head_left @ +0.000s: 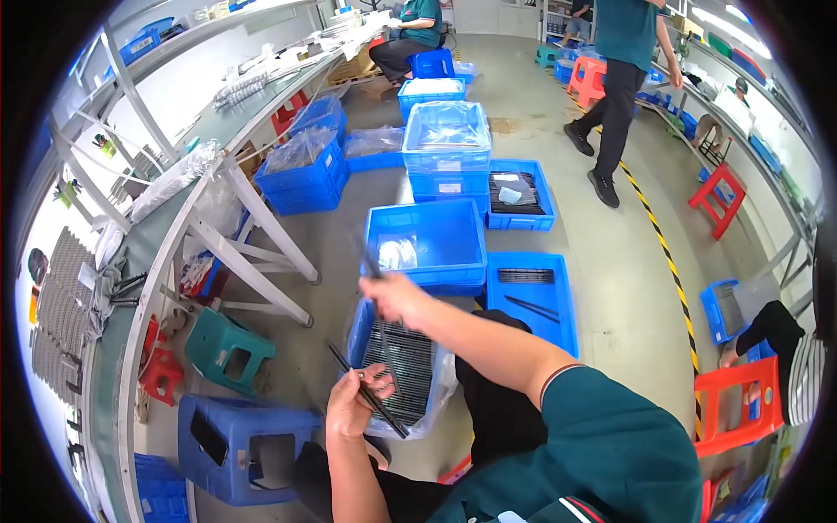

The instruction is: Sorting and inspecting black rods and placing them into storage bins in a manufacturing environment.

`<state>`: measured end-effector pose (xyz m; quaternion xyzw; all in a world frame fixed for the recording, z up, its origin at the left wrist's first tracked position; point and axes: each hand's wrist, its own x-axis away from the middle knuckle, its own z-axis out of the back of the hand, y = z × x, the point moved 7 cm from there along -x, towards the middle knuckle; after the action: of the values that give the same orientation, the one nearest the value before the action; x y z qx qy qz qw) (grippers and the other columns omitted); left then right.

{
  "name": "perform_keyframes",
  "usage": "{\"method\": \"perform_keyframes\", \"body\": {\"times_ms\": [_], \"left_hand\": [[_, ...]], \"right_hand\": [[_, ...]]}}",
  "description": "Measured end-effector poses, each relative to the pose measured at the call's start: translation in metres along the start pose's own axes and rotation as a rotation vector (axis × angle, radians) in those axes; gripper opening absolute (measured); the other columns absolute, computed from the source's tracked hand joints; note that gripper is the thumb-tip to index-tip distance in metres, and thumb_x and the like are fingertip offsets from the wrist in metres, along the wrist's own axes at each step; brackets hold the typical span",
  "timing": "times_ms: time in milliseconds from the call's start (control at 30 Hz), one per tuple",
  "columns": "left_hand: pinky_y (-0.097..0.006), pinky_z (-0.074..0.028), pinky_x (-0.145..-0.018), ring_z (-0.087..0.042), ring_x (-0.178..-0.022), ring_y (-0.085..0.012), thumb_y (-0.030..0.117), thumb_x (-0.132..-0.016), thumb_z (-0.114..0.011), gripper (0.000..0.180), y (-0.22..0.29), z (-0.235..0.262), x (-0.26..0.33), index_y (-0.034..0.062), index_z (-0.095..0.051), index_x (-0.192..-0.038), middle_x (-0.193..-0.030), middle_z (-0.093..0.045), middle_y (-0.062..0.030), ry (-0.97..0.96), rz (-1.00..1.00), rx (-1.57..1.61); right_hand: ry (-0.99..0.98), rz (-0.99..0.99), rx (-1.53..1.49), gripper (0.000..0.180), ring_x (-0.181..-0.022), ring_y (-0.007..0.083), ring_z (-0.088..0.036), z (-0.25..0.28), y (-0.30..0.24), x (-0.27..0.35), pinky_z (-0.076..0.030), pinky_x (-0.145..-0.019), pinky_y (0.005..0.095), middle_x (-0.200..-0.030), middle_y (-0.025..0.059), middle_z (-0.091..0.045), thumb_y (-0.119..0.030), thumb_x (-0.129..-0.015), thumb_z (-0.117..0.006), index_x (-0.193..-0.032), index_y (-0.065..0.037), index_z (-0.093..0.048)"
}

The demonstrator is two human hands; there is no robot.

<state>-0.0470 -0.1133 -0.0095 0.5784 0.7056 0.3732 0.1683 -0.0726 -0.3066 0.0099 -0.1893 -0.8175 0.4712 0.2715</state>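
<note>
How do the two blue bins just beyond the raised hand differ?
The left blue bin is deep and nearly empty, holding only a clear plastic bag; the right blue tray is shallow, with a few dark strips in it. The bin sits farther off; the tray reaches nearer. Both are blue, open-topped and on the floor.

Head-worn fisheye, downward, apparently close
</note>
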Motion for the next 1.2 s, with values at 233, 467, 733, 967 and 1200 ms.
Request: {"method": "perform_keyframes", "body": {"times_ms": [233, 467, 733, 967, 1200], "left_hand": [[-0.039, -0.046, -0.068, -0.053, -0.079, -0.0218, 0.04, -0.086, -0.058, 0.035, 0.001, -0.017, -0.001, 0.005, -0.052, -0.085, -0.094, -0.053, -0.0073, -0.096, -0.04, -0.1], [-0.033, -0.04, -0.061, -0.041, -0.064, -0.0147, 0.035, -0.092, -0.052, 0.031, 0.016, 0.017, 0.003, 0.005, -0.05, -0.084, -0.075, -0.042, -0.0018, 0.11, -0.176, 0.026], [-0.033, -0.046, -0.059, -0.049, -0.063, -0.015, 0.028, -0.092, -0.054, 0.025, 0.051, 0.063, 0.018, 0.0044, -0.056, -0.082, -0.075, -0.052, -0.004, 0.417, -0.452, 0.279], [-0.029, -0.042, -0.056, -0.044, -0.06, -0.0132, 0.029, -0.092, -0.054, 0.027, 0.071, 0.08, 0.03, 0.0029, -0.057, -0.085, -0.072, -0.048, -0.0025, 0.487, -0.643, 0.348], [-0.026, -0.038, -0.053, -0.04, -0.058, -0.0112, 0.03, -0.092, -0.053, 0.028, 0.063, 0.067, 0.023, 0.0019, -0.057, -0.087, -0.065, -0.043, -0.001, 0.49, -0.628, 0.264]], "right_hand": [[-0.276, 0.087, 0.71, 0.037, -0.041, 0.0115, -0.055, -0.064, 0.036, 0.038, -0.044, -0.043, 0.0289, -0.053, 0.0069, -0.058, -0.035, -0.08, -0.069, -0.072, 0.0, -0.058], [-0.232, 0.242, 0.786, 0.043, -0.056, 0.014, -0.056, -0.071, 0.031, 0.026, -0.044, -0.053, 0.0302, -0.061, 0.0089, -0.057, -0.041, -0.087, -0.056, -0.076, 0.0, -0.055], [-0.436, -0.073, 0.338, 0.016, -0.046, 0.0068, -0.043, -0.066, 0.047, 0.045, -0.029, -0.038, 0.02, -0.064, 0.006, -0.056, -0.018, -0.09, -0.054, -0.1, -0.006, -0.049], [-0.563, -0.177, 0.491, 0.015, -0.044, 0.0057, -0.042, -0.076, 0.057, 0.071, -0.03, -0.039, 0.0192, -0.068, 0.0044, -0.057, -0.014, -0.089, -0.052, -0.101, -0.007, -0.049], [-0.513, -0.14, 0.502, 0.016, -0.043, 0.006, -0.043, -0.082, 0.056, 0.074, -0.03, -0.037, 0.019, -0.066, 0.0044, -0.057, -0.011, -0.088, -0.053, -0.102, -0.005, -0.05]]}}
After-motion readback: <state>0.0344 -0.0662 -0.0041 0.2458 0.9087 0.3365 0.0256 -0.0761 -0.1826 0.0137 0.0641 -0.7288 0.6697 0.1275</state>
